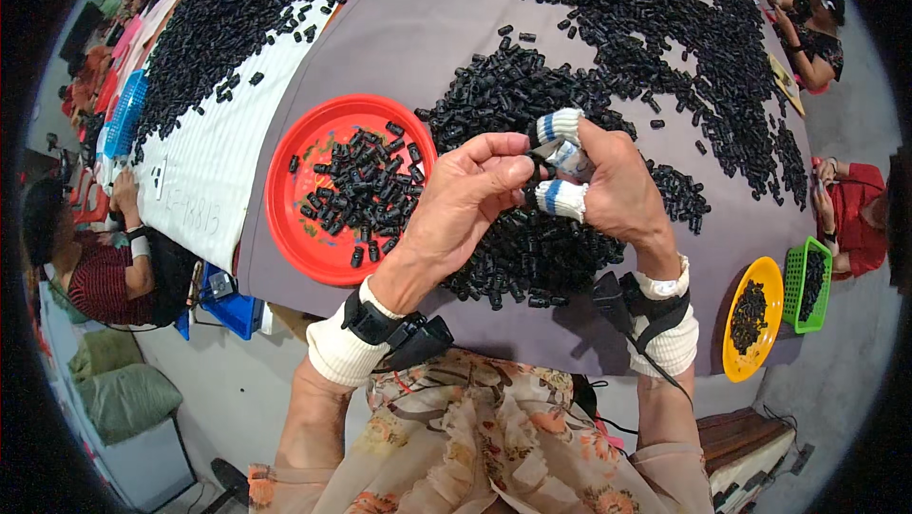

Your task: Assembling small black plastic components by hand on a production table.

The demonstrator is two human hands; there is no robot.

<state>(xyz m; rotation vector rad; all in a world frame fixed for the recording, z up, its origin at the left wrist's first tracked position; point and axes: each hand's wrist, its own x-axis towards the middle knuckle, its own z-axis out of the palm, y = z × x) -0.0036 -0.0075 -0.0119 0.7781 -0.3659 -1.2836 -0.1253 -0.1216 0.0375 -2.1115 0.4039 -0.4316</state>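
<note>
We pinch one small black part between both hands, left hand and right hand meeting fingertip to fingertip just above the heap of black parts on the surface; the red plate lies to our left, nearer the left hand.

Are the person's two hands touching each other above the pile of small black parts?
Touching. The head view shows the left hand fingertips meeting the right hand cloth-wrapped fingers, no gap, around a small black part.

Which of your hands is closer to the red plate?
Left. The left hand is right beside the red plate, by its right rim. The right hand is farther right, above the pile of small black parts.
</note>
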